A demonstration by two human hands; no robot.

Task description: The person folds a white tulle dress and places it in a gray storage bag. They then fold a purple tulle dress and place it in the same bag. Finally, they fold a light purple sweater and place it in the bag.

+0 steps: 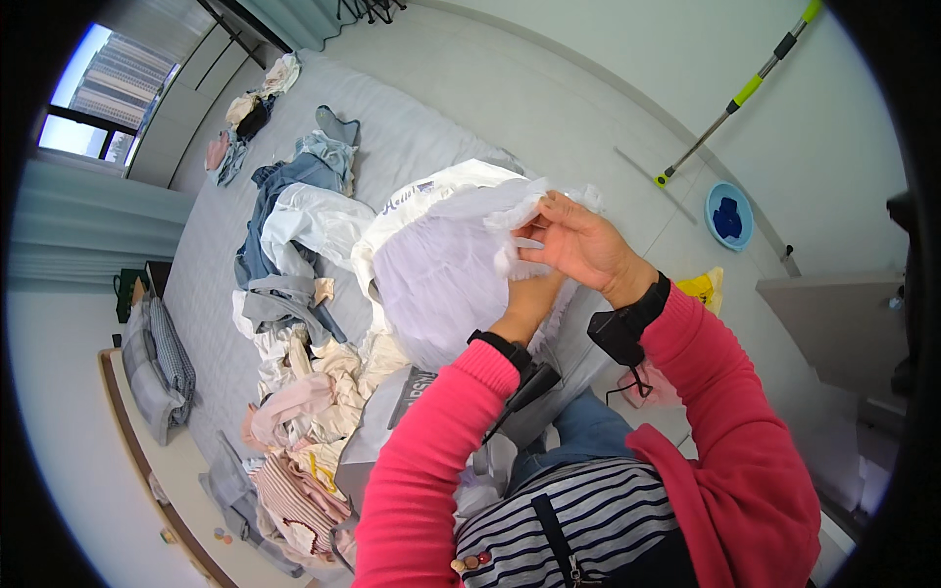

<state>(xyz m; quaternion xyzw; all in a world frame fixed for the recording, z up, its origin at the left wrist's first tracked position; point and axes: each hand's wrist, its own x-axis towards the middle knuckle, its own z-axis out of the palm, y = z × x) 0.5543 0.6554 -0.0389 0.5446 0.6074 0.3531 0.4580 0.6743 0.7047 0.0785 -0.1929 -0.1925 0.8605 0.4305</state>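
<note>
A pale lavender tulle garment (441, 279) with ruffled, gauzy edges lies spread at the near side of the bed. My right hand (581, 239) pinches its ruffled white edge between thumb and fingers. My left hand (538, 298) reaches in below the right one; its fingers are hidden by the tulle and the right hand, so its grip does not show. Beneath the lavender garment is a white garment (470, 175) with printed lettering. Black straps with devices circle both wrists.
The grey-sheeted bed (401, 121) holds blue jeans (294, 184), a white garment (316, 220), a pink garment (294, 411) and a striped garment (301, 485). On the floor are a blue basin (744, 234) with dark cloth and a yellow bag (703, 288). A flat mop (706, 136) leans against the wall.
</note>
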